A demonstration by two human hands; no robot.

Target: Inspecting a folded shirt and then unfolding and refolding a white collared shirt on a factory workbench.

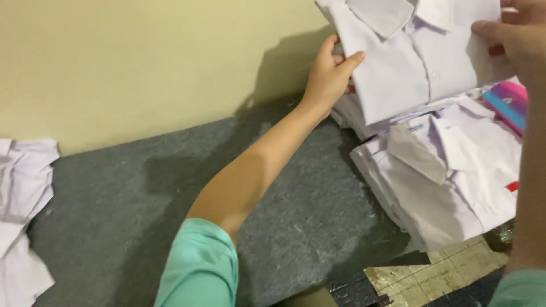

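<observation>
Both hands clamped on folded white shirt (pixel 409 57), left hand (pixel 329 74) and right hand (pixel 515 34) at opposite edges, keeping it flat, raised above stacked shirts (pixel 449 182) on grey felt (pixel 170 182).

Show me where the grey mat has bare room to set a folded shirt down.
The grey mat lies bare between the loose white cloth at the left edge and the left forearm. The right side is crowded: stacked folded shirts under the shirt both hands hold.

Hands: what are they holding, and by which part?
A folded white shirt: left hand grips its left edge, right hand its right edge.
</observation>
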